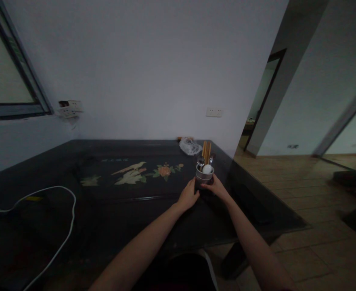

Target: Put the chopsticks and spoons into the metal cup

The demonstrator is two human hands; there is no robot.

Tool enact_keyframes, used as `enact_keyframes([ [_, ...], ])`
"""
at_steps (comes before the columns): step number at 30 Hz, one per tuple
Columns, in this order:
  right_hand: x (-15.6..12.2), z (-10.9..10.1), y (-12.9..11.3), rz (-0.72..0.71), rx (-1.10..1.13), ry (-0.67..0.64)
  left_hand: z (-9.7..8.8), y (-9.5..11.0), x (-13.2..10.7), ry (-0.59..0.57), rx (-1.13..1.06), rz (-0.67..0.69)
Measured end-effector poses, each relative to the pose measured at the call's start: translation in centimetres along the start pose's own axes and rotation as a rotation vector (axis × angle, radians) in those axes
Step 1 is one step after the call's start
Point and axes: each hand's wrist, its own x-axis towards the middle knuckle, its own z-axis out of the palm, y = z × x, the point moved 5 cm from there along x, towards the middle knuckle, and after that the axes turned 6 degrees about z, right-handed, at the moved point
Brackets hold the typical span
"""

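A round, light-rimmed utensil holder [204, 176] stands upright on the right part of the dark table. Wooden chopsticks [206, 151] rise from it, with a shiny metal spoon [200, 161] on the left and another metal spoon [212, 157] on the right. A white rounded thing [207, 169], perhaps a spoon bowl, shows at its front. My left hand [188, 195] grips the holder's left side. Against its right side, my right hand [215, 186] closes with the thumb across the front. The holder's base is partly hidden by my hands.
The dark table [105, 214] bears a bird-and-flower picture. Behind the holder lies a crumpled clear plastic bag [190, 146]. A white cable [74, 206] curves across the table's left side. Wall sockets [214, 112] sit above the back edge, and tiled floor [287, 178] lies to the right.
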Motion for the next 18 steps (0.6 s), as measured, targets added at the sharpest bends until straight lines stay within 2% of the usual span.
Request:
enact_keyframes([
  [7,-0.3,0.5,-0.5,0.006,0.059,-0.027,-0.1,0.1,0.0,-0.001,-0.036,-0.001],
  [12,-0.4,-0.1,-0.5,0.027,0.014,-0.029,-0.6,-0.1,0.2,0.059,-0.083,-0.016],
  [15,-1.4,-2.4,-0.4,0.107,-0.144,0.088,-2.1,-0.3,1.0,0.107,-0.087,-0.074],
  [18,-3.4,-4.6,-2.3,0.065,-0.368,0.204,-5.1,0.3,1.8,0.116,-0.099,-0.081],
])
